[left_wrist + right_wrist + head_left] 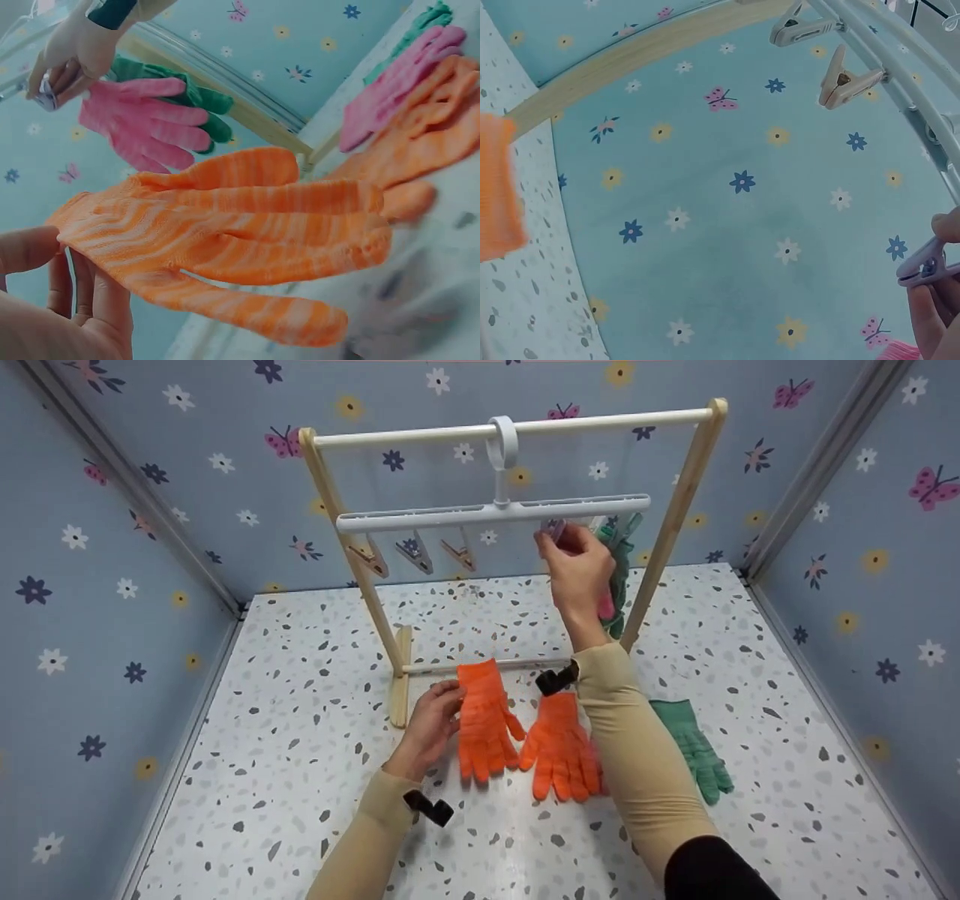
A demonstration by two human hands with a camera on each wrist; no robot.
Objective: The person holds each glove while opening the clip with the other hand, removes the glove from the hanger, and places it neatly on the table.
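Observation:
My left hand [431, 724] pinches an orange knit glove [484, 724] at its cuff, thumb on one side, with the glove's fingers pointing away in the left wrist view. Up at the white hanger [420, 519], my right hand [581, 570] pinches a lavender clothespin [924, 264] between thumb and fingers. Nothing shows in that clothespin's mouth. Beyond the right hand hang a pink glove [150, 124] and a green glove [215, 101], partly hidden by it in the head view.
Several free clothespins [416, 555] dangle from the hanger's left half. A wooden rack [694, 484] carries the hanger on its top rod. On the speckled table [300, 750] lie another orange glove [562, 750], a pink glove [397, 86] and a green glove [690, 746]. Flowered walls [112, 547] enclose it.

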